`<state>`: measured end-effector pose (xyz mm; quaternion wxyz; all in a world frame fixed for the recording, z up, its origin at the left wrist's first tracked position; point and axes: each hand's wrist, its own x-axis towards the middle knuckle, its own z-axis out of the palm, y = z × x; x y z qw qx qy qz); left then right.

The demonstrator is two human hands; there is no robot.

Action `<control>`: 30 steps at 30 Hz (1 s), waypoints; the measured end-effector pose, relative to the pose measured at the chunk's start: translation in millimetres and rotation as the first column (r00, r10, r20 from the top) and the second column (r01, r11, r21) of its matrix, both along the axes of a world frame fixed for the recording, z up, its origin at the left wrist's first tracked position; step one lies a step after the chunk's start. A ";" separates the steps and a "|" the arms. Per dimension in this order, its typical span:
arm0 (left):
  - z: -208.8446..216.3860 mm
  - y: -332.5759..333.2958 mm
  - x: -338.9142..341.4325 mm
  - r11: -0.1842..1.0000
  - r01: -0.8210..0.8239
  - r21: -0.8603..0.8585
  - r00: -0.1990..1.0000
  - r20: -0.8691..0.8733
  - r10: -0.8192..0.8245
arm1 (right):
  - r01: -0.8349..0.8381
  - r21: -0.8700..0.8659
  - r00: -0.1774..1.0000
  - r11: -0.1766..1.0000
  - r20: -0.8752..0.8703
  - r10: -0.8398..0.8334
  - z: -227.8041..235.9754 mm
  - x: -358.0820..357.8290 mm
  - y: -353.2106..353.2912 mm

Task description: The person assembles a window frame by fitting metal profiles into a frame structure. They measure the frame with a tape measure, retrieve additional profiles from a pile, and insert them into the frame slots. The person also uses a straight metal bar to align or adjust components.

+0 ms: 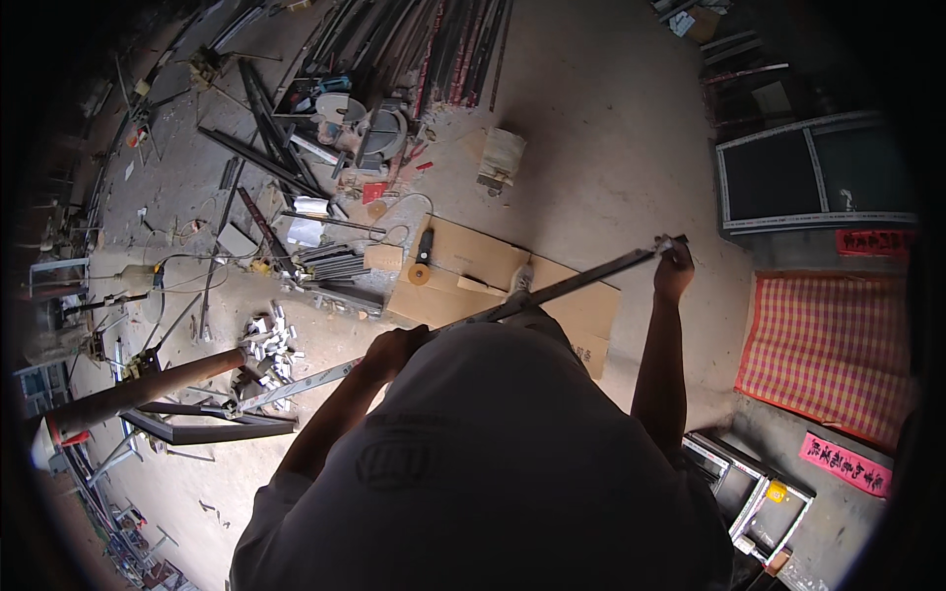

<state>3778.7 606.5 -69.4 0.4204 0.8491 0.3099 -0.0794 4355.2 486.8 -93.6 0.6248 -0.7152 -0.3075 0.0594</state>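
Note:
A long dark metal profile point(581, 281) slants across in front of my body, its far end up at the right and its paler end down at the left. My left hand point(397, 352) is closed round it left of my middle. At its upper right end my right hand point(674, 270) is closed on it, beside a small pale scrap point(666, 244) that is too small to make out. Beneath the profile lies a flattened cardboard sheet point(463, 246). An angle grinder point(422, 258) with a tan disc rests on that sheet.
A mitre saw point(379, 133) and long dark profiles point(458, 49) lie ahead. Offcuts point(271, 340) are heaped at left near a brown post point(148, 394). Framed panels point(818, 172) and a checked cloth point(828, 340) stand at right; small window frames point(754, 492) sit behind.

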 end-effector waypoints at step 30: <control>7.9 375.2 180.9 0.890 -0.451 0.067 0.840 -0.306 0.449 | -0.193 -0.422 0.866 0.886 0.351 0.356 -79.3 200.5 600.7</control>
